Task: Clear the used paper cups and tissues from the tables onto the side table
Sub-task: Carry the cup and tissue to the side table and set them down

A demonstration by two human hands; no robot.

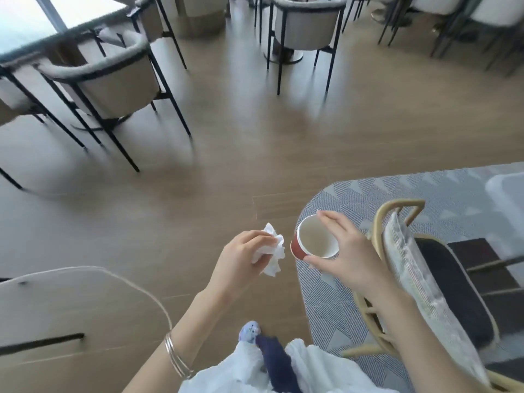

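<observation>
Tissue (272,252) sitting in left hand (241,260), paper cup (313,241) in right hand (350,252) just to its right, both hanging above the floor (226,154) by the rug (453,191) edge. Chair (397,207) with cushion (411,279) standing on rug, right. Counter (71,307) lying lower left. Armchairs (119,86) standing behind, far left.

Bright, soft daylight enters far up-left of the gripped cup (314,241), glaring on the table (42,21) there. Chairs (113,80) beyond the grip smear with blur; frame edges bow.
</observation>
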